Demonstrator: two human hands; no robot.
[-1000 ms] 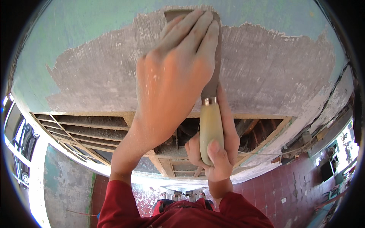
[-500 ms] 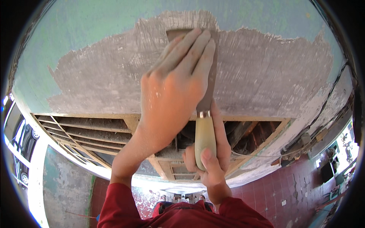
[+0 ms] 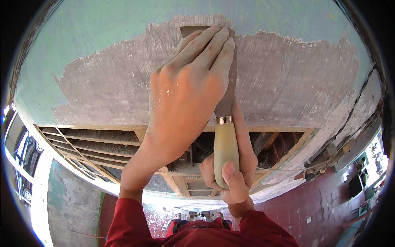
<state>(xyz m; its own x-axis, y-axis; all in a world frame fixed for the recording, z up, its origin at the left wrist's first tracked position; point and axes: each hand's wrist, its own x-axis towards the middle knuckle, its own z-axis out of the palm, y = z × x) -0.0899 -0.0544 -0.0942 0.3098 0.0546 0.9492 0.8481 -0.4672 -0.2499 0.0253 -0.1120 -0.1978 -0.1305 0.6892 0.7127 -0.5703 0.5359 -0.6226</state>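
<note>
My right hand (image 3: 236,177) is wrapped around the pale yellow handle of a scraper (image 3: 226,144), its thumb lying along the handle's lower end. The wide grey blade points up the wall and its edge meets the border between bare plaster and green paint. Stretched flat over the blade, my left hand (image 3: 187,92) presses on it with its fingertips close to the edge; the left thumb is mostly hidden. White dust and small flakes stick to the back of that hand. The scraped grey-brown patch (image 3: 284,78) spreads to both sides under the green paint (image 3: 107,24).
Below the patch runs a wooden frame with slatted openings (image 3: 98,142). A thin cable (image 3: 284,168) crosses near its right end, and dark wires (image 3: 354,111) hang along the right side. Red floor tiles (image 3: 288,214) lie far below. A parked car (image 3: 26,152) shows at the far left.
The blade's edge has shifted slightly up the wall, with my left hand still flat on it. The handle's lower end has moved a little down and right together with my right hand.
</note>
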